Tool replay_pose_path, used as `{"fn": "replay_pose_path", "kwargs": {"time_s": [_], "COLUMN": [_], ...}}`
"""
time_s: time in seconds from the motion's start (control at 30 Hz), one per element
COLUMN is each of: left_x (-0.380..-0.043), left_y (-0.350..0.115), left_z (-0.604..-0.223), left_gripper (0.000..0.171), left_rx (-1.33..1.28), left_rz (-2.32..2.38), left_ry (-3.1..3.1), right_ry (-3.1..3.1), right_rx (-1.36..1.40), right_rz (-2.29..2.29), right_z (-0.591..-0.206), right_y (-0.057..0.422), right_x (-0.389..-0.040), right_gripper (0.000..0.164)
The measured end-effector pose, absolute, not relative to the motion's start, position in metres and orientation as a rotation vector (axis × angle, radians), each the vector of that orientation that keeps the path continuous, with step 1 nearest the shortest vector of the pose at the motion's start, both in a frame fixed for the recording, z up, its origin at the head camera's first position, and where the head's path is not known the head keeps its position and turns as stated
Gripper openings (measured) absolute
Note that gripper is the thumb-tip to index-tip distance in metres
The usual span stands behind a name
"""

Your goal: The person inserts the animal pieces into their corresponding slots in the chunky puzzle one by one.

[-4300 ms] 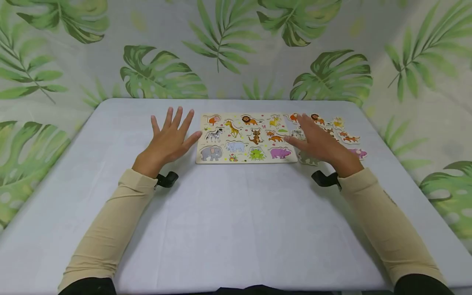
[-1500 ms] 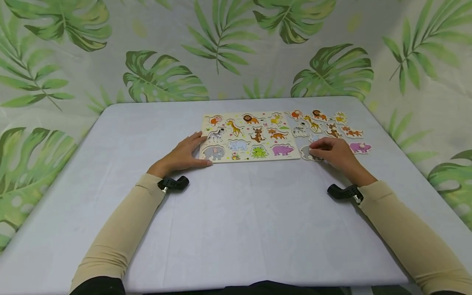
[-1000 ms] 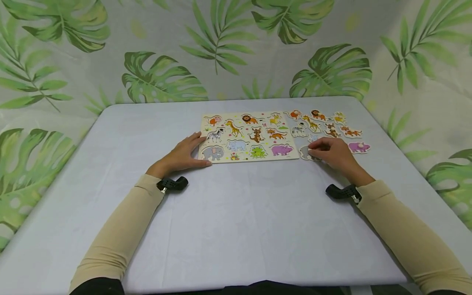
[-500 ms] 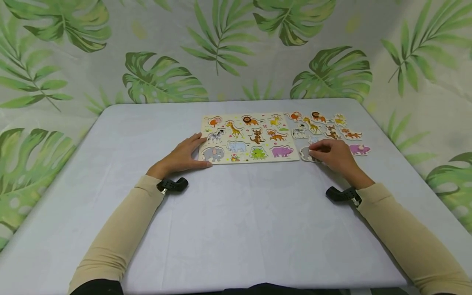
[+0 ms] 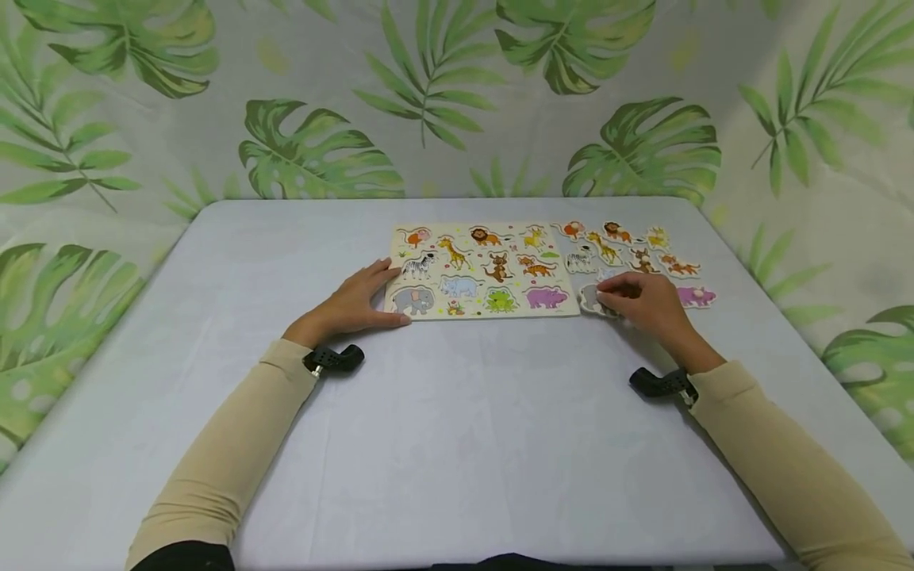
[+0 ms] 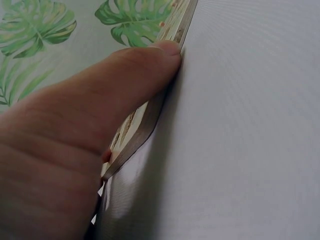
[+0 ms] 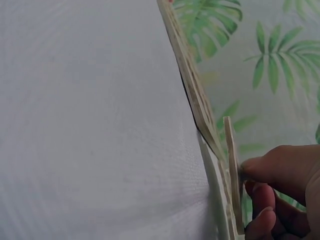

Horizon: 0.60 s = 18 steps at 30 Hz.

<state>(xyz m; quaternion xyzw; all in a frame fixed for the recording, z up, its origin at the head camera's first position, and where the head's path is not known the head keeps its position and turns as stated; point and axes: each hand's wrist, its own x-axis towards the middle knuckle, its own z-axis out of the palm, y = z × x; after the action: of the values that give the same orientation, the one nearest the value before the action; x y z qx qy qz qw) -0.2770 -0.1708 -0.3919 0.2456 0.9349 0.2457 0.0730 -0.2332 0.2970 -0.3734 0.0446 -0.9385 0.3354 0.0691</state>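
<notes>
In the head view my left hand rests at the near left corner of a wooden animal puzzle board. Its thumb lies straight along the front edge, and the fingers touch the left side. The left wrist view shows the thumb against the board's edge. Right of the board, my right hand pinches a grey elephant puzzle piece, partly covered by the fingers. From the right wrist camera, the piece stands edge-on at the fingertips, raised above another piece's edge.
Several loose animal pieces lie right of the board: a zebra, a giraffe, a lion, a kangaroo, a tiger and a purple hippo. A pale blue piece is mostly hidden behind the right hand. White cloth covers the table.
Both hands were spread above the table at first; the left then settled on the board's corner and the right took the elephant piece, which now sits slightly lifted. The left hand has since stayed still.
</notes>
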Motion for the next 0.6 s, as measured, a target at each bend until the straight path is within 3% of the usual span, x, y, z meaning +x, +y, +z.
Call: {"fn": "replay_pose_path", "kwargs": {"time_s": [0.6], "left_x": [-0.274], "left_y": [-0.17], "left_z": [-0.393], "left_gripper": [0.096], "left_rx": [0.736], "left_rz": [0.781], "left_ry": [2.83], "right_ry": [-2.757], "right_rx": [0.37], "right_rz": [0.993], "right_z": [-0.362], "right_y": [0.275], "right_x": [-0.241], "right_gripper": [0.022]}}
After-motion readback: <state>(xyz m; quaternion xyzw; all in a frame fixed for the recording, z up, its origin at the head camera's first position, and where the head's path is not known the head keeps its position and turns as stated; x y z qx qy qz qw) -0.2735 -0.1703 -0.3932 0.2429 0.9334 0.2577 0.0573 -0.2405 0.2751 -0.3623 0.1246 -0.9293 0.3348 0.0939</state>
